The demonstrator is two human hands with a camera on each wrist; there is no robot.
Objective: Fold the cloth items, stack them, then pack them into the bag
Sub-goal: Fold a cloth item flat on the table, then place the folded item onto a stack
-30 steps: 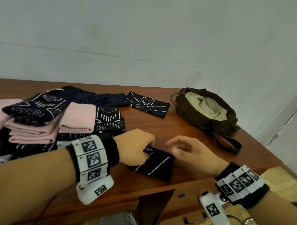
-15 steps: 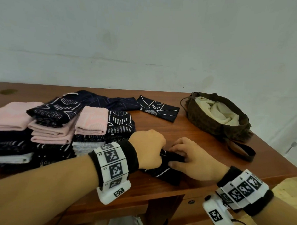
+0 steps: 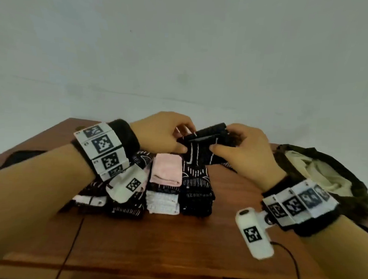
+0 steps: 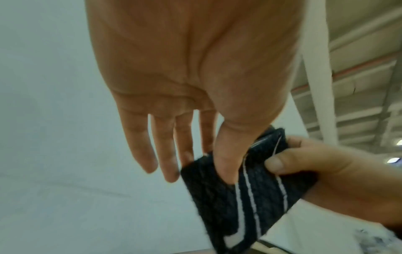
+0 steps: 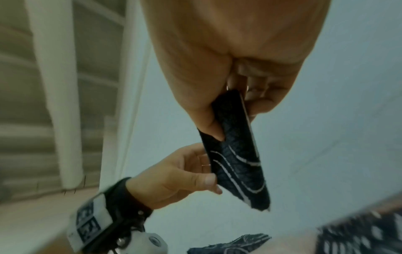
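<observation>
Cloth [image 3: 201, 148], a small dark folded piece with thin white lines, is held in the air between both hands, above the piles on the wooden table [image 3: 175, 243]. In the head view the left hand [image 3: 160, 132] pinches its left edge and the right hand [image 3: 247, 154] grips its right edge, thumb in front and fingers curled behind. Below them stand the stacks of folded cloths [image 3: 166, 188]: one soft pink, some white, others dark with white dashes. At the right lies the brown bag [image 3: 344, 176], open, with a cream lining.

From the left wrist view, the left hand [image 4: 191, 77] has the thumb pressed on the front of the cloth [image 4: 250, 197] and at least one finger behind it; the other fingers [image 4: 139, 146] are nearly straight and a little spread. The right hand [image 4: 326, 171] holds the other edge with a bent thumb. The fabric looks knitted and rough.

From the right wrist view, the right hand [image 5: 228, 60] squeezes the top of the cloth [image 5: 239, 159] between thumb and curled fingers. The left hand [image 5: 174, 177] pinches the edge lower down. Another dark patterned cloth [image 5: 232, 244] lies below, blurred.
</observation>
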